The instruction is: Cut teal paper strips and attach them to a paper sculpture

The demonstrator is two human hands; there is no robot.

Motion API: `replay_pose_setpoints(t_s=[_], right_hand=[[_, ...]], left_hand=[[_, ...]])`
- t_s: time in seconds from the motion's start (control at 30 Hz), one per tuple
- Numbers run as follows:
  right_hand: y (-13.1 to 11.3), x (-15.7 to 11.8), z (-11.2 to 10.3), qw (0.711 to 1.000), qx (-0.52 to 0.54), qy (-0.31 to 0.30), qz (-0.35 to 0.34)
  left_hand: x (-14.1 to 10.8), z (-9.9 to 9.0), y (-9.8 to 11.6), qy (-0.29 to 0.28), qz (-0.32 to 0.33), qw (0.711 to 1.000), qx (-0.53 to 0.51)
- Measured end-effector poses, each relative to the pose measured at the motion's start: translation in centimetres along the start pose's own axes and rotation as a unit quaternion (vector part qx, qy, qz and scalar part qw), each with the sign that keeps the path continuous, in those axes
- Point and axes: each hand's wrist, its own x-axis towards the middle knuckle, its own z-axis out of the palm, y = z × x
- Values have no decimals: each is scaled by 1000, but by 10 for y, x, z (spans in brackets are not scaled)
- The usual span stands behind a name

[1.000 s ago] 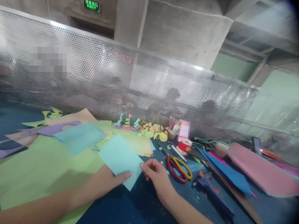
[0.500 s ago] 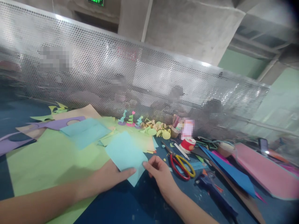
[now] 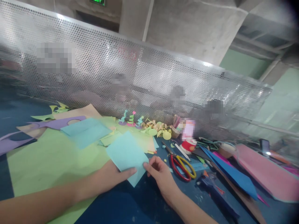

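A light blue sheet of paper [image 3: 127, 152] is held between both hands above the table's near side. My left hand [image 3: 116, 172] grips its lower left edge, thumb on top and the other fingers hidden beneath. With thumb and forefinger my right hand [image 3: 157, 169] pinches the sheet's right corner. Under my left forearm lies a large light green sheet [image 3: 51, 161]. Right of my right hand are scissors [image 3: 181, 165] with one red and one yellow handle, and a dark blue glue gun [image 3: 216, 194].
Small paper spiral figures [image 3: 131, 119] stand at the back beside yellow paper scraps [image 3: 158, 129]. A red-and-white roll [image 3: 188, 145] and a white pen [image 3: 182, 151] lie beyond the scissors. Pink sheets [image 3: 266, 174] and a blue sheet [image 3: 231, 172] cover the right. A perforated metal screen [image 3: 93, 62] closes the back.
Almost nothing differs. The whole view has shifted slightly, and both hands keep the same hold on the light blue paper.
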Motion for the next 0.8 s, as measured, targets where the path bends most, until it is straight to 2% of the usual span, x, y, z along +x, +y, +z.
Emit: replay_pose_setpoints(t_s=[0.23, 0.37, 0.43, 0.6, 0.67, 0.8], right_hand=[[-2, 1, -1, 999, 38, -16, 9], [-4, 1, 0, 997, 65, -29, 25], [-5, 1, 1, 996, 82, -34, 32], [-14, -2, 4, 982, 184, -14, 47], [-19, -4, 6, 975, 219, -9, 46], [-24, -10, 12, 965, 255, -38, 45]], left_hand=[[11, 7, -36, 52, 22, 998, -12], [10, 7, -31, 51, 23, 997, -48], [7, 4, -23, 30, 22, 996, -86], [3, 2, -11, -96, 59, 976, -188], [4, 6, -14, -103, 78, 970, -207], [4, 18, -21, -82, 48, 981, -167]])
